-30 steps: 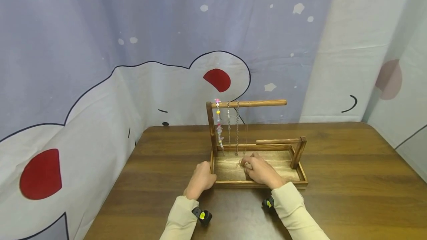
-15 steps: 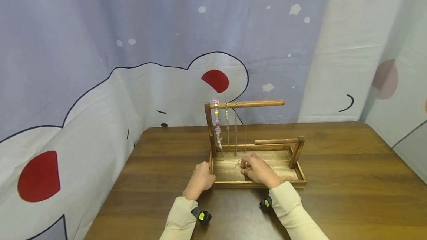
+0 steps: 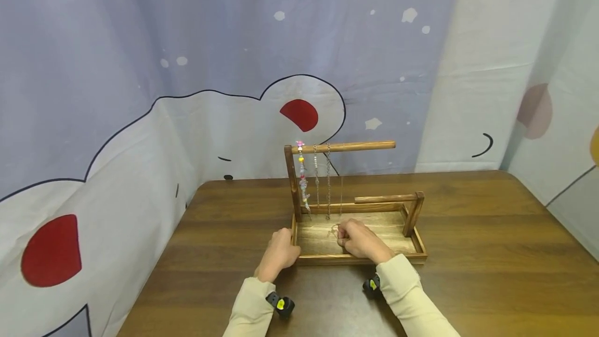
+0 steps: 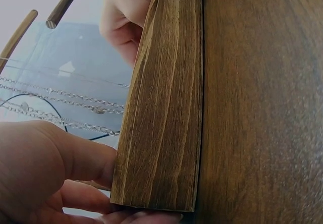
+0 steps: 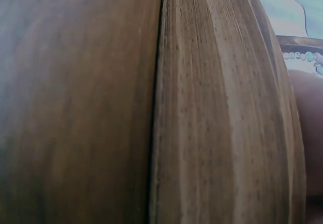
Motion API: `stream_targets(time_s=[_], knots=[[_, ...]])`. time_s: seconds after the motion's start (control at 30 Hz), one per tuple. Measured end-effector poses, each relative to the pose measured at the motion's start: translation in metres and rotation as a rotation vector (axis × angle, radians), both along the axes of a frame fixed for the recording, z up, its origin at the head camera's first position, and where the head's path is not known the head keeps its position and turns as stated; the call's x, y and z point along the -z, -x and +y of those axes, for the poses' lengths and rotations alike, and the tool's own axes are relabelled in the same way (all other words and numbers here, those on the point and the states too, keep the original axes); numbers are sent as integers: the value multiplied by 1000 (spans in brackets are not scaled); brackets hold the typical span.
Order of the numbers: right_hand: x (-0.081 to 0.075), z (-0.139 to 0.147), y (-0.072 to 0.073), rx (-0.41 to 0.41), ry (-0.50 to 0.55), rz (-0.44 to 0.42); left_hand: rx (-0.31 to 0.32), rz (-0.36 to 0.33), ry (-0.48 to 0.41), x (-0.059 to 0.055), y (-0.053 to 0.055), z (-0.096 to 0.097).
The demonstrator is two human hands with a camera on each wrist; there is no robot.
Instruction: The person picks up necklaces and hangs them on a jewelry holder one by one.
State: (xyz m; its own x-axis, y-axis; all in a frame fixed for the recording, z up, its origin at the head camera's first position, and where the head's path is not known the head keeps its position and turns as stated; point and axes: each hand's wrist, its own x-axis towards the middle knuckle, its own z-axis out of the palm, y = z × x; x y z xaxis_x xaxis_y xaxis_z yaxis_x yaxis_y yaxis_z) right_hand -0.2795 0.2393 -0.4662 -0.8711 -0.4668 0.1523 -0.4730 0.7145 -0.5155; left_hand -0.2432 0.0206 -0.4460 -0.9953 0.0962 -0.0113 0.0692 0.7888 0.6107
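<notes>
A wooden jewelry stand with a shallow tray (image 3: 318, 260) rests on the table. My left hand (image 3: 279, 251) grips the tray's left front corner; in the left wrist view its thumb and fingers curl round the wood. Inside the tray, my right hand (image 3: 360, 239) pinches a thin gold chain (image 3: 333, 230), part of which shows left of the fingertips. From the upper bar (image 3: 369, 145) hang a colourful beaded necklace (image 3: 303, 183), a part-beaded chain (image 3: 316, 176), a silver chain (image 3: 328, 186) and a very thin chain (image 3: 341, 196). The tray wall mostly hides the right hand in its wrist view.
A shorter, lower bar (image 3: 381, 199) juts left from a post (image 3: 413, 215) at the tray's right end. Brown tabletop (image 3: 491, 254) surrounds the stand. A printed curtain (image 3: 224, 134) hangs behind the table.
The right fingers have drawn closer together over the gold chain inside the tray. My left hand keeps its place on the corner. The head view has shifted slightly.
</notes>
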Motion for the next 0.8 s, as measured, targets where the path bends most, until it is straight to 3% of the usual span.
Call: stream_targets(time_s=[0.43, 0.8], knots=[[-2, 2, 0, -33, -27, -34, -7, -32, -4, 0, 1, -1], [-14, 3, -5, -106, 94, -74, -6, -44, -3, 0, 1, 0]])
